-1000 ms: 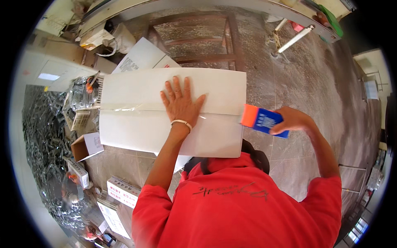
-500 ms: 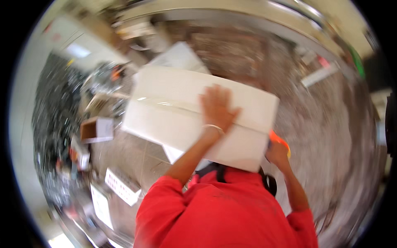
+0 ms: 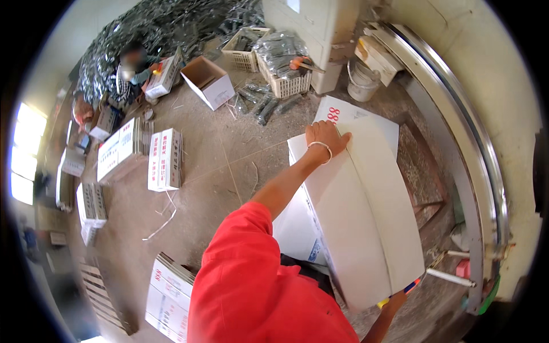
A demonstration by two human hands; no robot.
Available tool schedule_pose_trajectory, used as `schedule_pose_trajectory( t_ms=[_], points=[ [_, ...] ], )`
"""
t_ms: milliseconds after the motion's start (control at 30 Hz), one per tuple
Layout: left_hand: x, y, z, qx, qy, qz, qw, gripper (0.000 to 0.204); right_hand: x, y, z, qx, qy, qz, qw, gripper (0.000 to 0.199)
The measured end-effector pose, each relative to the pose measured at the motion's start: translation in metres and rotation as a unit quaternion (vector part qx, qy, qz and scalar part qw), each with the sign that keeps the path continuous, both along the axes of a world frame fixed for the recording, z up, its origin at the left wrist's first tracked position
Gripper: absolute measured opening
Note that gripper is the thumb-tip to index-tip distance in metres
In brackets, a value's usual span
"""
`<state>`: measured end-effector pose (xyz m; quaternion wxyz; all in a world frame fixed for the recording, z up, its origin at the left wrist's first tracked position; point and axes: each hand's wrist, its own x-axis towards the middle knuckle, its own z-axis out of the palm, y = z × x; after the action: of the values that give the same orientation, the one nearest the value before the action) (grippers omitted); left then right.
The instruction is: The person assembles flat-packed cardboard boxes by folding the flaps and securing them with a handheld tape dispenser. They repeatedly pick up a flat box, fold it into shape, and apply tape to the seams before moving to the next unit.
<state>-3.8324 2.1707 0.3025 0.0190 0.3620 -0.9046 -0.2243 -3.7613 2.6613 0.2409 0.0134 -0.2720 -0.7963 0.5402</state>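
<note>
A long white carton (image 3: pixel 372 223) with a seam down its top lies in front of me, its near end by my waist. At its far end is my left hand (image 3: pixel 326 137), fingers curled over the edge and thumb spread on the top. My right hand (image 3: pixel 396 301), low by the near right corner, is closed on a hand tool (image 3: pixel 410 287) with orange, blue and yellow parts; its exact kind is mostly hidden. Beneath the carton are white cardboard surfaces (image 3: pixel 386 134), one with red print.
An open carton (image 3: pixel 216 94), crates (image 3: pixel 286 86) of wrapped dark pieces and a bucket (image 3: pixel 363 83) stand ahead. Printed cartons (image 3: pixel 166 157) and flat cardboard stacks (image 3: pixel 123 148) sit left. Another person (image 3: pixel 140 68) works by a dark heap. A metal-railed ledge (image 3: pixel 486 171) runs right.
My view has swung leftward and steadied. The carton now points away from me instead of lying across. My left hand has gone from flat on its top to its far edge.
</note>
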Motion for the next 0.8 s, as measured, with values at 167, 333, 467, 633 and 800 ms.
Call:
schedule_pose_trajectory(
  t_ms=[167,333,467,633,800],
  points=[
    [0.038,-0.086,0.071,-0.124,0.114,0.034,0.985,0.061,-0.014,-0.044,0.011,-0.05,0.04,0.108,0.992,0.044],
    [0.093,-0.233,0.154,-0.473,0.477,0.248,0.698,0.048,-0.033,-0.34,0.138,-0.126,0.049,0.304,0.943,0.03],
    [0.127,-0.188,0.164,-0.378,0.553,0.201,0.715,0.045,-0.033,-0.444,0.156,0.148,0.207,0.538,0.803,0.04],
    [0.229,-0.14,0.02,-0.203,0.392,0.228,0.868,0.044,0.012,-0.413,0.126,0.129,0.155,0.658,0.725,0.05],
    [0.294,-0.061,-0.139,-0.026,0.191,0.244,0.95,0.044,-0.014,-0.324,0.055,0.185,0.018,0.604,0.775,0.033]
  ],
)
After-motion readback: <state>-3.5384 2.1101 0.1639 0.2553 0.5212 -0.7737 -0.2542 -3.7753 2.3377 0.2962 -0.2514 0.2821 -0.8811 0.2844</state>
